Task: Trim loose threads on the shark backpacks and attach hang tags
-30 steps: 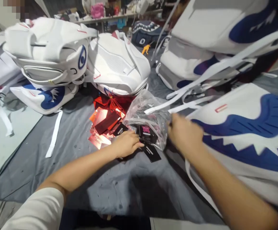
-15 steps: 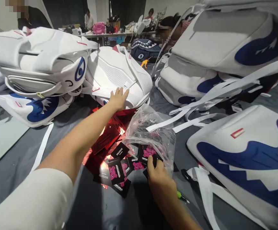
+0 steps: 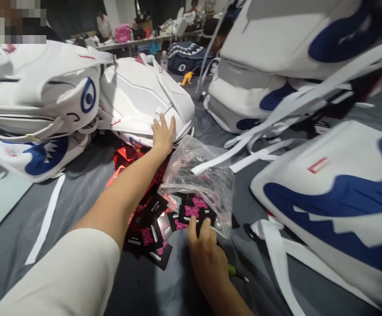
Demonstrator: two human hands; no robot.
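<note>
Since half a second earlier the left hand (image 3: 163, 136) had stayed stretched out on the white backpack (image 3: 144, 98), settling a little lower on its near edge, while the right hand (image 3: 204, 252) had stayed at the mouth of the clear plastic bag (image 3: 199, 175) and the head had shifted slightly, sliding the whole scene leftward.

In the head view, the left hand lay flat with its fingers spread, palm pressing the backpack's mesh back panel and closed around nothing. That backpack sat toward the far middle of the grey-covered table (image 3: 79, 193), touching a shark-face backpack (image 3: 39, 105) at the table's left side. The right hand's fingers were extended and loosely open, their tips resting on the black hang tags with pink bears (image 3: 191, 213) that spilled from the bag near the table's front middle; whether one tag was pinched I cannot tell. Red foil tags (image 3: 123, 160) lay just beyond, under the left forearm. A green-tipped tool (image 3: 235, 272) showed beside the right wrist.

The step in hand looked like picking a tag while steadying the backpack. The next move would call for separating a single tag from the overlapping pile.
</note>
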